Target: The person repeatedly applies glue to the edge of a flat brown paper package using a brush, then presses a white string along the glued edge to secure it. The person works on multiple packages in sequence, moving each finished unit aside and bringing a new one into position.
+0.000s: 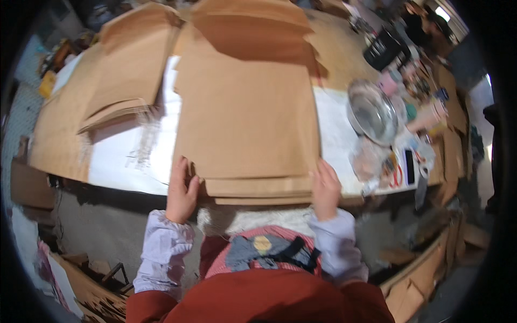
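A stack of flat brown kraft paper sacks [247,118] lies in front of me, its near edges stepped in several layers at the table's front edge. My left hand [183,189] grips the near left corner, fingers along the side and thumb towards the front. On the opposite side, my right hand [326,188] holds the near right edge, its fingertips against the paper. The fingers' undersides are hidden. Farther up, the stack's far part is raised and casts a dark shadow across the paper.
Left of it lies another pile of brown sacks [126,70], with loose threads [144,137] hanging from its near end. At right stand a metal bowl [371,110], a black container [386,49], a pink bottle [428,116], red-handled scissors [397,176] and a phone [409,167].
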Demonstrator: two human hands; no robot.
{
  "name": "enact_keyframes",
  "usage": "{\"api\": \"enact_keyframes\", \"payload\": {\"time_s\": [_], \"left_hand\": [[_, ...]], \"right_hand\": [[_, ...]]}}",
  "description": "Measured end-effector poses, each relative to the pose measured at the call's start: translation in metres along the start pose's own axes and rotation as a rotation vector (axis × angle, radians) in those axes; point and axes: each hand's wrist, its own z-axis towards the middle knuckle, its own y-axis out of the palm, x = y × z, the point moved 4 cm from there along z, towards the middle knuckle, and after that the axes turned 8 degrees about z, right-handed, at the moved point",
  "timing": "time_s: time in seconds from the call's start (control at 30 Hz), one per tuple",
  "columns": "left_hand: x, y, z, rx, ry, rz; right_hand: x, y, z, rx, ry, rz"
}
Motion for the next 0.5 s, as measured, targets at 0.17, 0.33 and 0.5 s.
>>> {"api": "enact_keyframes", "payload": {"time_s": [0.17, 0.33, 0.5], "left_hand": [[-0.002, -0.03, -0.017, -0.04, -0.563, -0.437], [-0.003, -0.066, -0.042, 0.108, -0.155, -0.003], [-0.086, -0.173, -0.059, 0.47, -0.136, 0.114]], "right_hand": [[0.004, -0.038, -0.015, -0.304, 0.798, 1.072], [0.032, 0.027, -0.036, -0.339, 0.412, 0.639], [-0.045, 0.144, -0.018, -0.622, 0.382, 0.729]]}}
